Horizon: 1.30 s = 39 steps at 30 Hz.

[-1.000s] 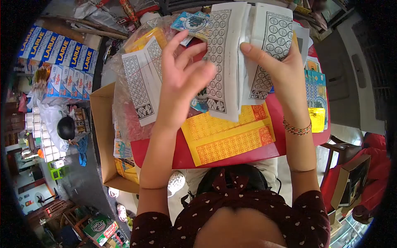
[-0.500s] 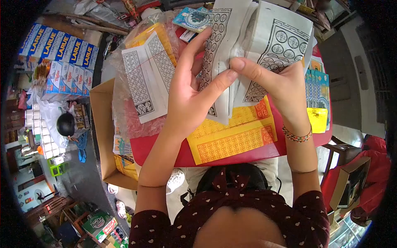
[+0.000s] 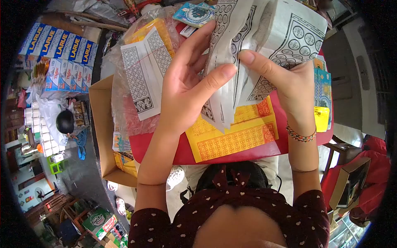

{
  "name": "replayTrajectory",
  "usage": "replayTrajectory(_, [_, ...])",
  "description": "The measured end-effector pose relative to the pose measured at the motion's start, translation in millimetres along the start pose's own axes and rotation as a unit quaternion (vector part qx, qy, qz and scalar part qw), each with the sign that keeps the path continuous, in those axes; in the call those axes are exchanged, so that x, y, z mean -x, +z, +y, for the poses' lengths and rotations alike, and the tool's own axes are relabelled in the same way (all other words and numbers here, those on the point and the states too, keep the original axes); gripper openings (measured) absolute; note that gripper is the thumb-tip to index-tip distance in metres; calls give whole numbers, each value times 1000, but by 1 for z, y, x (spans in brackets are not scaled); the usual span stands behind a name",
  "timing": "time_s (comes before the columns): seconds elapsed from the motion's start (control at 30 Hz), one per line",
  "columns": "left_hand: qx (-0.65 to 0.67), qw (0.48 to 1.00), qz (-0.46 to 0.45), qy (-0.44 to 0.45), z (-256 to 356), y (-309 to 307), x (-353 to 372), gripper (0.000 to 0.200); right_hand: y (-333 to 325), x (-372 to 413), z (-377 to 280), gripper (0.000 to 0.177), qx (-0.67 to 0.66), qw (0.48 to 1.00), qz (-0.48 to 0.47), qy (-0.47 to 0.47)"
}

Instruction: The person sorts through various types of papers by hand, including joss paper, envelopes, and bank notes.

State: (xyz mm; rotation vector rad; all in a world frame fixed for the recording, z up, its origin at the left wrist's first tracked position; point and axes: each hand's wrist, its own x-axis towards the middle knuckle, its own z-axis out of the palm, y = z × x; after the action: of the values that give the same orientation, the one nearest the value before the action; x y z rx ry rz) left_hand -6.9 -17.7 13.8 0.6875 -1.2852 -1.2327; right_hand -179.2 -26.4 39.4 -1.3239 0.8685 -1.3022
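Your left grip (image 3: 184, 89) and right grip (image 3: 291, 82) both held pinched the thin white paper sheets with black printed circles (image 3: 273, 29), at the upper centre of the frame, over the red desk (image 3: 182, 152). Light, even thumb pressure seemed best for parting them, as such paper could crease easily.

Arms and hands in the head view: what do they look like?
They are human, with no cables. The left hand and right hand are ungloved, the right wearing a multicoloured braided bracelet. Short dark maroon sleeves carry pale hearts.
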Motion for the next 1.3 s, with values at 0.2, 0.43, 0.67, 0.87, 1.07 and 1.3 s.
replayTrajectory(0.2, [36, 999, 8, -25, 1, -1, 0, 65, 0, 0, 1, 29, -17, 1000, 8, -6])
replayTrajectory(0.43, [33, 999, 1, -23, 4, 1, 1, 61, 0, 2, 0, 29, -15, 1000, 8, -11])
replayTrajectory(0.67, [-42, 998, 29, 25, 1, -6, 1, 50, 1, 1, 2, 23, -2, 999, 32, -26])
replayTrajectory(0.87, [-86, 994, 29, 53, -2, -12, -2, 48, -1, 0, 3, 23, 9, 999, 34, -22])
replayTrajectory(1.07, [-205, 970, 53, 116, 6, -12, -5, 35, 1, 0, 9, 23, 32, 997, 50, -47])
replayTrajectory(1.3, [-381, 897, 63, 215, -4, -7, -3, 22, 8, 5, 11, 28, 58, 996, 51, -32])
